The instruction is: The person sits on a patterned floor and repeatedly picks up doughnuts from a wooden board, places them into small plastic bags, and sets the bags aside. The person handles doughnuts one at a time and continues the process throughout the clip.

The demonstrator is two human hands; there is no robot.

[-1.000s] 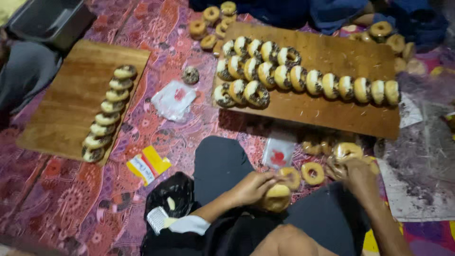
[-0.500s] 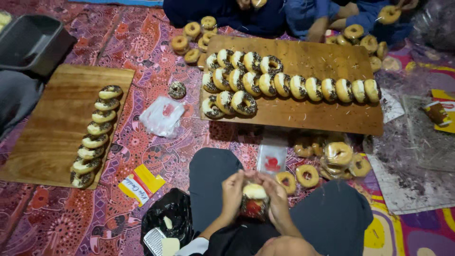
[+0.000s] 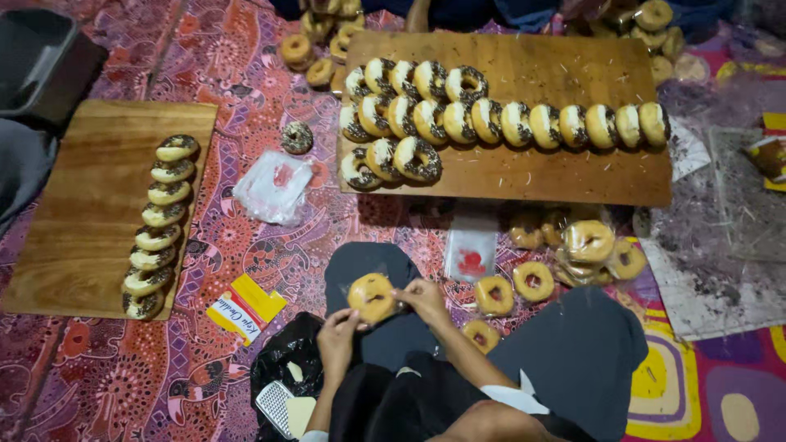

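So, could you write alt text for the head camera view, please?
Seated on a patterned mat, a person holds a glazed doughnut in the left hand and right hand. Ahead, two wooden boards carry rows of sprinkled doughnuts.

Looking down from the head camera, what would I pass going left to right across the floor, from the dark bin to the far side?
Dark bin → left wooden board with its doughnut column → yellow packet → lone doughnut → left hand → held doughnut → right hand → bagged doughnuts → clear tray.
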